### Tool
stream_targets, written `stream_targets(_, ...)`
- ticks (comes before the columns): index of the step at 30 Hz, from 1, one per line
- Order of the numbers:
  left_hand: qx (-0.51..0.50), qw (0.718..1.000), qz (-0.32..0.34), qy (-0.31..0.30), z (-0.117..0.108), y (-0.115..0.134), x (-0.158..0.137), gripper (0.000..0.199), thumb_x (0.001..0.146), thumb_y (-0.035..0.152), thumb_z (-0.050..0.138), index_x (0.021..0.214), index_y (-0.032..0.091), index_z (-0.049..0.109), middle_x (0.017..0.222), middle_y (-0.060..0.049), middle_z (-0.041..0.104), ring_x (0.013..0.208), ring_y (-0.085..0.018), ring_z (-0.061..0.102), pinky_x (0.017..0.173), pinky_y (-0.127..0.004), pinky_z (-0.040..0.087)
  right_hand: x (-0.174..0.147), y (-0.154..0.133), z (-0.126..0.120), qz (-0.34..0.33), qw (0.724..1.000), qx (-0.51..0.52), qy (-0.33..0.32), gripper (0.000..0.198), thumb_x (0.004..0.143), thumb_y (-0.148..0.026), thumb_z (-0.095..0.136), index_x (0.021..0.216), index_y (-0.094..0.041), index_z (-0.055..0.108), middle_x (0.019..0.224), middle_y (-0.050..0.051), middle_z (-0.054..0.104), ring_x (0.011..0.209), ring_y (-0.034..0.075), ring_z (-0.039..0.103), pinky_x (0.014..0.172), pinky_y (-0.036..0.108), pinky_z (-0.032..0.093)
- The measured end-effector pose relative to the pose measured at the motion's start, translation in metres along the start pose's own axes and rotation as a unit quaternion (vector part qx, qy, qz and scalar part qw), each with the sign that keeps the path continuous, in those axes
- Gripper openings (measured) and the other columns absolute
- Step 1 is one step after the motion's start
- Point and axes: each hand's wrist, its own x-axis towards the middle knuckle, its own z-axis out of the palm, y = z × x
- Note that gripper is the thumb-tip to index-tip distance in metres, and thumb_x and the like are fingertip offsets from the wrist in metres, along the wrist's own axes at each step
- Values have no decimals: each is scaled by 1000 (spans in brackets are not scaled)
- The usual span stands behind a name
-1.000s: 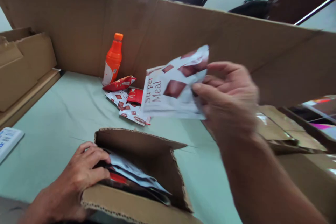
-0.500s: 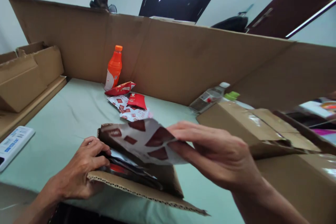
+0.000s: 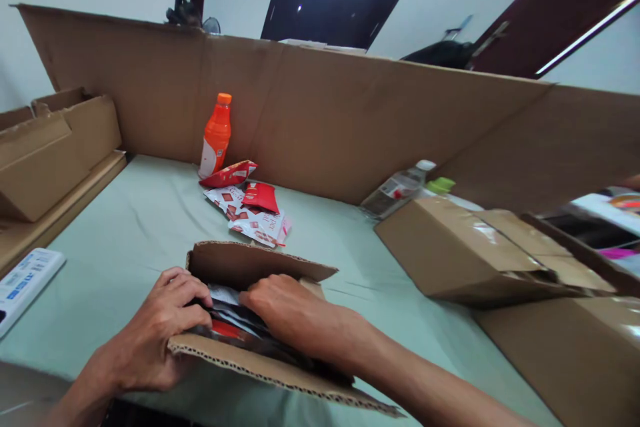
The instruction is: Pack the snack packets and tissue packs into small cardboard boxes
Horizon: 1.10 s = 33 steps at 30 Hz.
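Observation:
An open cardboard box (image 3: 260, 255) stands near the table's front edge, its flaps raised. Dark, flat packets (image 3: 245, 327) with a bit of red fill its inside. My left hand (image 3: 163, 327) is closed round the left end of the box, fingertips against the packets. Deep in the box is my right hand (image 3: 285, 310), curled, with its fingertips hidden. Beside those fingers shows the pale top of a snack packet (image 3: 225, 295), the rest of which is out of sight. Beyond the box lie white snack packets with brown squares (image 3: 250, 220) and a red packet (image 3: 261, 197).
An orange drink bottle (image 3: 217, 137) stands by the tall cardboard wall (image 3: 330, 123), with another red packet (image 3: 230, 175) at its foot. A clear bottle (image 3: 397, 190) leans at the right beside closed cartons (image 3: 450, 247). At left are a white device (image 3: 30, 283) and a cardboard tray (image 3: 60, 153).
My right hand has moved left and down into the box with the white and brown snack packet, now mostly hidden. My left hand stays at the box's left end.

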Motion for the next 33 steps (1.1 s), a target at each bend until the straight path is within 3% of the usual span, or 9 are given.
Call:
stream_targets(5, -9, 1000, -5, 13, 1, 0, -1, 14, 79, 15, 55, 89, 21, 64, 103, -4, 64, 100, -22, 59, 99, -45, 38, 11, -1, 5, -16, 1000, 17, -11, 30, 94, -6, 48, 105, -12, 75, 101, 14, 78, 89, 25, 74, 75, 33, 54)
stream_targets(8, -4, 1000, -6, 6, 0, 0, -1, 15, 77, 15, 57, 89, 21, 64, 104, -5, 64, 101, -23, 59, 100, -46, 39, 4, 4, 9, -39, 996, 71, 40, 29, 94, -8, 48, 104, -15, 74, 103, 12, 78, 89, 24, 74, 78, 35, 56)
stream_targets(11, 2, 1000, -3, -6, -4, 2, -1, 18, 78, 14, 56, 92, 21, 64, 106, -6, 65, 103, -24, 59, 100, -47, 40, -22, 14, 9, -86, 958, 145, 232, 29, 96, -12, 49, 112, -19, 72, 110, 9, 77, 100, 21, 73, 87, 34, 57)
stream_targets(14, 3, 1000, 2, -17, -6, 2, -1, 23, 77, 10, 53, 94, 21, 64, 108, -7, 64, 107, -26, 59, 101, -47, 40, -58, 28, 12, -65, 868, 186, 456, 27, 97, -13, 53, 115, -23, 70, 111, 6, 78, 102, 17, 73, 90, 31, 59)
stream_targets(16, 2, 1000, 3, -19, -6, 1, -1, 26, 76, 8, 52, 95, 21, 63, 110, -6, 64, 110, -26, 58, 103, -48, 38, -78, 37, 22, -33, 831, 196, 520, 25, 95, -13, 58, 111, -27, 71, 107, 3, 79, 97, 17, 75, 87, 29, 61)
stream_targets(20, 7, 1000, 3, -13, -5, -2, -2, 29, 75, 6, 55, 97, 23, 63, 114, -5, 65, 114, -26, 58, 107, -48, 36, -91, 46, 58, -4, 836, 219, 503, 23, 91, -20, 66, 112, -29, 73, 118, 5, 76, 107, 20, 74, 87, 31, 63)
stream_targets(25, 4, 1000, -7, -16, -5, -2, -2, 24, 82, 8, 59, 98, 25, 63, 114, -4, 66, 117, -26, 57, 107, -47, 37, -74, 43, 94, -13, 860, 264, 437, 26, 91, -32, 69, 117, -28, 73, 132, 9, 70, 124, 25, 65, 101, 45, 57)
stream_targets(30, 6, 1000, -16, -3, -5, 1, -3, 17, 88, 10, 61, 98, 24, 62, 112, -4, 67, 115, -25, 59, 108, -47, 36, -66, 44, 100, -33, 850, 299, 432, 26, 91, -34, 70, 116, -28, 73, 129, 9, 72, 123, 25, 65, 102, 49, 56)
stream_targets(33, 6, 1000, -20, 7, -5, 3, -3, 21, 85, 8, 61, 97, 24, 62, 112, -5, 68, 113, -25, 60, 108, -49, 37, -67, 44, 98, -29, 833, 297, 467, 19, 90, -30, 71, 109, -27, 74, 119, 8, 76, 113, 25, 70, 95, 46, 60)
